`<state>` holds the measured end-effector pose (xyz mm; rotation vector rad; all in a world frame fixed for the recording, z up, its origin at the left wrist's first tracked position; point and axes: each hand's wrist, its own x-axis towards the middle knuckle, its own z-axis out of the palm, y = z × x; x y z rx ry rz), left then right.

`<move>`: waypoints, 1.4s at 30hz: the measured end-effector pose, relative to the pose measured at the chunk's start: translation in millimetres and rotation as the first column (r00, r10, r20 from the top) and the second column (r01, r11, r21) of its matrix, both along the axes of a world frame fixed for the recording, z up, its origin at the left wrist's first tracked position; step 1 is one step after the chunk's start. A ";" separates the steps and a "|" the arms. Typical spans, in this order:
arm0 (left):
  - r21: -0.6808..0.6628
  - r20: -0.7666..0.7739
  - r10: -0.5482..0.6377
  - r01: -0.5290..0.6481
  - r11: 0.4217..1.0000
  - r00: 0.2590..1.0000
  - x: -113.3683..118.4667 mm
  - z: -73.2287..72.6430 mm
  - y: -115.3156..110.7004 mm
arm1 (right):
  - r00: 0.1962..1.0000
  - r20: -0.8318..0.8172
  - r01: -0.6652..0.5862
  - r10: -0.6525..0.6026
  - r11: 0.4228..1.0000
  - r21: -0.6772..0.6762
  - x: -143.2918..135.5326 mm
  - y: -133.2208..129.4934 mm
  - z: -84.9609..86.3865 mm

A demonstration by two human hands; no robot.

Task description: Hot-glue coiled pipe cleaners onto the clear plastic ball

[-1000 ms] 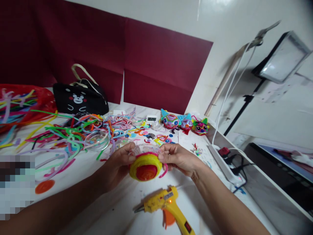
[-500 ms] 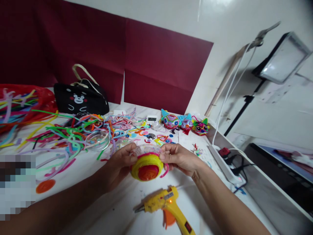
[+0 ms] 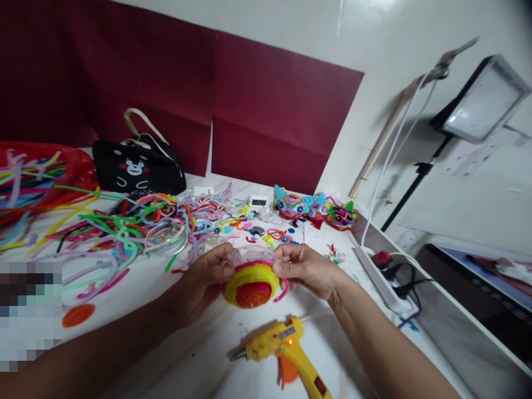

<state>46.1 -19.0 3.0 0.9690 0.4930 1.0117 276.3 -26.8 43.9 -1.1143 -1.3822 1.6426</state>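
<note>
A round piece [image 3: 251, 288], wound in yellow and red-orange with a pink edge and a clear plastic rim, is held up above the white table. My left hand [image 3: 208, 277] is closed on its left side, thumb in front. On the right side, my right hand [image 3: 301, 269] pinches the rim between thumb and fingers. A loose pink pipe cleaner end [image 3: 283, 291] hangs from the piece beside my right fingers. Below lies a yellow glue gun [image 3: 276, 341] with its nozzle to the left and a small orange light lit.
Tangled pipe cleaners [image 3: 124, 227] and a clear round dish [image 3: 166, 239] lie at left. Behind are a black bag [image 3: 137, 172], a small digital clock [image 3: 258, 201] and colourful animal-face ornaments [image 3: 291, 205]. A power strip [image 3: 384, 282] runs along the right edge.
The round piece has shifted very slightly to the right, with its pink loose end. Both hands keep their hold, and the glue gun has not moved.
</note>
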 end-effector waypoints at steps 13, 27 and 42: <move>0.006 -0.007 0.014 -0.014 1.000 1.000 -1.9 -7.9 4.3 | 1.000 0.006 -0.007 0.007 1.000 0.007 -0.1 0.0 -1.0; 0.037 -0.053 0.036 -0.034 0.999 0.998 2.0 4.6 -6.4 | 0.999 -0.012 -0.036 0.036 0.999 0.004 3.7 1.2 -0.4; 0.038 -0.058 0.050 -0.048 0.998 0.997 1.2 0.0 -4.5 | 0.999 -0.024 -0.050 0.049 0.999 -0.014 6.1 2.9 -2.6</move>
